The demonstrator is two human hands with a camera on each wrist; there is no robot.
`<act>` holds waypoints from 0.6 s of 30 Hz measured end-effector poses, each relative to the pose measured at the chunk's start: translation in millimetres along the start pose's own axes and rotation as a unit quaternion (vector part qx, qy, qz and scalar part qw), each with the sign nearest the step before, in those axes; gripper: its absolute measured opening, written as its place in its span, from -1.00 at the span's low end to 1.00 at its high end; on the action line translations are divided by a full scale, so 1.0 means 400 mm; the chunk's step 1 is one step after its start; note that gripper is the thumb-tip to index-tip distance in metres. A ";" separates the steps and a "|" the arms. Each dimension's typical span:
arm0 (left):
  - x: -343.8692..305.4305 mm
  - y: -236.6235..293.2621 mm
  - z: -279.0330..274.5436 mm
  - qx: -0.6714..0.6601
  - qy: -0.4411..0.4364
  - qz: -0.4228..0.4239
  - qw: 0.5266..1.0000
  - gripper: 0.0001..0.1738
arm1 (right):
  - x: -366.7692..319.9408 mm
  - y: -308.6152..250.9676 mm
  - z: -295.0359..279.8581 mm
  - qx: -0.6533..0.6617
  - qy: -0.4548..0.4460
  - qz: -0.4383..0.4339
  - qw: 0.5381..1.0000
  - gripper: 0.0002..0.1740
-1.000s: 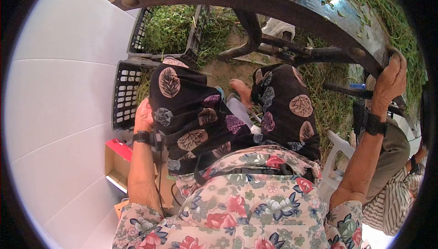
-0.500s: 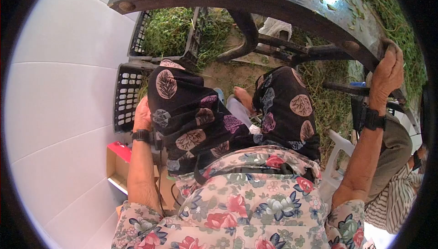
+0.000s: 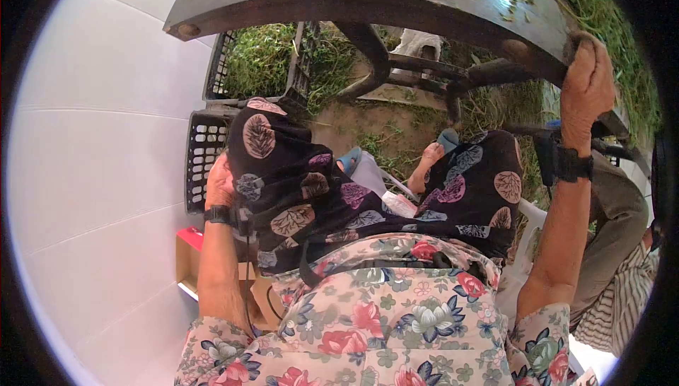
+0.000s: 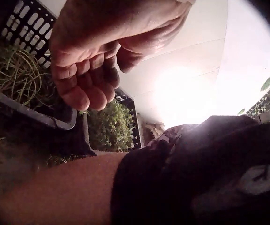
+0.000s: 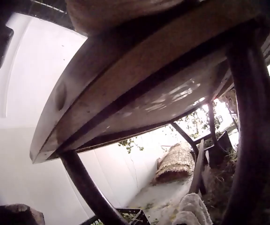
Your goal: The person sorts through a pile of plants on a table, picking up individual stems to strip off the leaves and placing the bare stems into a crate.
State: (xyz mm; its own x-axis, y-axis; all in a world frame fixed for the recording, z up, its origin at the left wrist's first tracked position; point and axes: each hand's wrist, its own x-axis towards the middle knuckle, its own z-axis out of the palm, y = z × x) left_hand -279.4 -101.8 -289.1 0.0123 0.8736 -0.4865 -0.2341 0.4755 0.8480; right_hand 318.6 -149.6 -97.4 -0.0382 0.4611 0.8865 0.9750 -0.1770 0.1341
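Note:
In the head view my right hand (image 3: 588, 85) rests on the rim of a dark round-edged table (image 3: 353, 15), its fingers over the edge. The right wrist view shows only part of that hand (image 5: 121, 16), above the table's rim (image 5: 102, 89); its fingertips are hidden there. My left hand (image 3: 221, 181) hangs beside the left knee, partly covered by the dark leaf-print trousers (image 3: 290, 209). In the left wrist view the left hand (image 4: 95, 61) has loosely bent fingers and holds nothing. Behind it stand a black crate (image 4: 31, 30) with stringy stems and another with leafy greens (image 4: 111, 126).
More cut greens (image 3: 608, 39) lie on the tabletop, and bits are scattered on the floor (image 3: 353, 128). A white wall (image 3: 99, 174) runs along the left. A red-edged cardboard box (image 3: 189, 255) sits behind the left arm. Another person's leg (image 3: 612, 216) is at the right.
The right knee and foot have swung outward to the right, showing a blue slipper. The table edge and right hand appear lower and further left in the view. The left hand stays by the knee.

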 end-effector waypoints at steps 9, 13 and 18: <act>0.034 -0.010 -0.033 -0.070 0.087 -0.109 0.988 -0.84 | -0.006 -0.024 0.024 0.065 0.071 0.050 0.994 -0.72; 0.053 -0.013 -0.059 -0.085 0.058 -0.113 0.988 -0.80 | 0.011 -0.028 0.017 0.093 0.067 0.052 0.992 -0.77; 0.052 0.009 0.012 -0.069 0.065 -0.097 0.991 -0.83 | 0.004 -0.031 0.024 0.072 0.074 0.057 0.993 -0.79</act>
State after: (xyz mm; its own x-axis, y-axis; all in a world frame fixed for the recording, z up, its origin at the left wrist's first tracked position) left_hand -275.4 -81.4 -295.4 -0.0529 0.7425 -0.6677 -0.3700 0.6065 0.7038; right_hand 308.4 -138.4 -102.0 0.0537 0.3103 0.9491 0.9955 -0.0908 -0.0266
